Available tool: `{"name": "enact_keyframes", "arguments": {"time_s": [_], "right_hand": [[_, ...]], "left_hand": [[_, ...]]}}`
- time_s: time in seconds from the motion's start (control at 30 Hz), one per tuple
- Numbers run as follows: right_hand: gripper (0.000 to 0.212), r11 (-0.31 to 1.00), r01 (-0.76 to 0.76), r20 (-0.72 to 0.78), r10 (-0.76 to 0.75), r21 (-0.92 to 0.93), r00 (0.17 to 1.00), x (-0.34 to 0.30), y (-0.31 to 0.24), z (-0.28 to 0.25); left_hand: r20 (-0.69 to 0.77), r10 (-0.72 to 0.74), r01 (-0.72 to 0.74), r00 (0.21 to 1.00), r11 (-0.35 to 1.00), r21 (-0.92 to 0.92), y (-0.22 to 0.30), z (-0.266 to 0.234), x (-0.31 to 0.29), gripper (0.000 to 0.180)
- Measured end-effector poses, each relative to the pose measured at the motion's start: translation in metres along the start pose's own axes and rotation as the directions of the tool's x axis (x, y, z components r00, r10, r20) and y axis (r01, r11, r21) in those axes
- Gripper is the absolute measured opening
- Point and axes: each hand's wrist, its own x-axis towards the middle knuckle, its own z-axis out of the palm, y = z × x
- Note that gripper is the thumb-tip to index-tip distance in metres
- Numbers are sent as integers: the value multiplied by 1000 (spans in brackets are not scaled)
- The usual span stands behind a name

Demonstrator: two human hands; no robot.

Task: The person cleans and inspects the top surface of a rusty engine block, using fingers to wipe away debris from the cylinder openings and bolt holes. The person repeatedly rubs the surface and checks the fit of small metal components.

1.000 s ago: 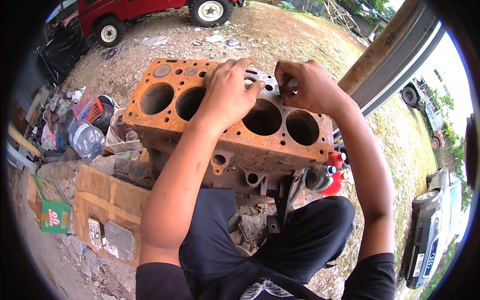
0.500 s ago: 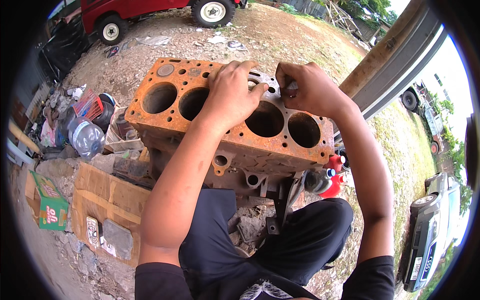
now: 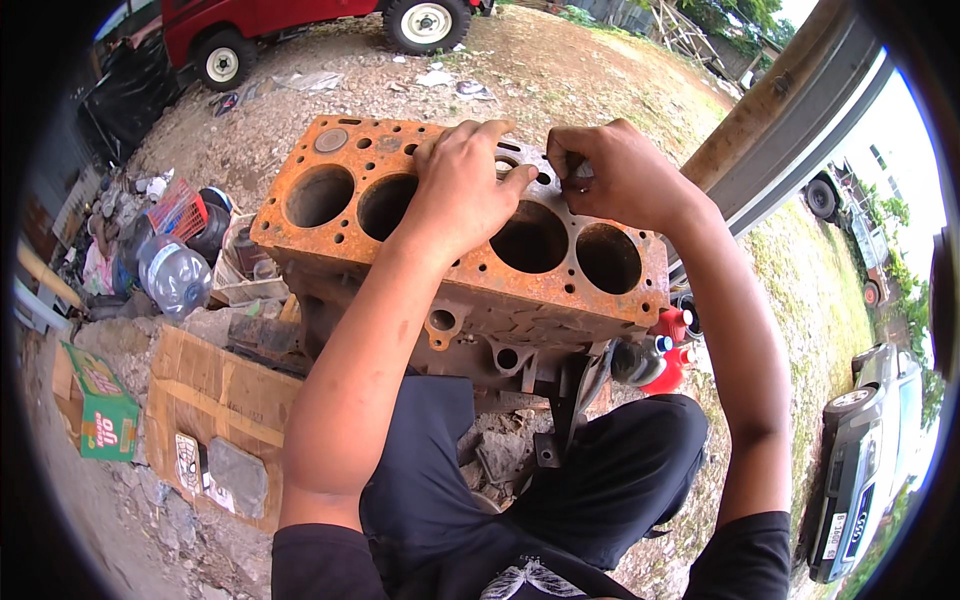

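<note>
In front of me stands an engine block [image 3: 540, 288] with a rusty orange top and a row of several round cylinder bores. Around the far right part of that top the metal is a bare grey patch [image 3: 533, 160]. My left hand [image 3: 468, 185] lies on the top near the middle, fingers spread and thumb apart, partly covering a bore. Over the grey patch, my right hand [image 3: 620, 180] is closed in a pinch against the surface. Whatever sits between its fingertips is too small and hidden to name.
A flattened cardboard box [image 3: 190, 370], a green carton [image 3: 108, 425] and a large clear plastic bottle [image 3: 175, 275] lie to the left. Red bottles [image 3: 672, 370] stand beside the block's right end. A post [image 3: 770, 100] rises at the right; a red vehicle [image 3: 280, 22] is parked beyond.
My right hand has shifted very slightly left across the grey patch, still pinched. My left hand stays in place on the block.
</note>
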Motion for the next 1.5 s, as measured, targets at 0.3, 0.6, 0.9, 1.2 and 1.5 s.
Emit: {"name": "enact_keyframes", "arguments": {"time_s": [0.3, 0.6, 0.9, 1.2, 1.5], "right_hand": [[19, 1000, 4, 27, -4, 6, 1000, -4, 1, -6], [20, 806, -79, -412, 380, 586, 828, -70, 47, 20], [16, 906, -96, -307, 237, 412, 922, -59, 5, 6], [15, 990, -132, -156, 137, 38, 978, -16, 3, 14], [20, 973, -149, -31, 146, -175, 989, 6, -13, 3]], "left_hand": [[-14, 23, -24, 1000, 1000, -12, 0, 0, 0, 56], [-61, 120, -117, 991, 992, 51, 1, 1, -2, 42], [62, 110, -114, 992, 992, 60, 6, 3, -3, 36], [60, 80, -84, 995, 995, 54, 6, 3, -2, 52], [63, 121, -127, 991, 987, 97, 4, 0, -4, 56]]}}
